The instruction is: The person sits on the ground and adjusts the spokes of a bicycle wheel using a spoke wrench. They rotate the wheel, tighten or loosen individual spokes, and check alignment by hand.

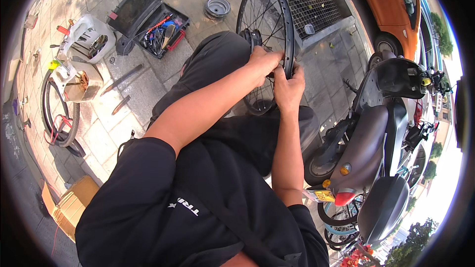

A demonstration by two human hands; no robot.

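Note:
A black bicycle wheel (288,28) with spokes and no tyre stands upright in front of me, its lower part between my knees. My left hand (265,64) reaches across to the near stretch of its rim, fingers bent and pressed against it. Just below, my right hand (289,86) is closed round the same rim, thumb and fingers on either side. Both hands sit close together, almost touching. Whether something small lies between the fingertips is hidden.
An open black toolbox (184,21) full of hand tools lies at the far left, near a silver metal bowl (217,7). Cut white jugs (90,32) and a tyre (74,123) are farther left. A scooter (368,131) stands close on my right; a metal grate (321,6) lies beyond the wheel.

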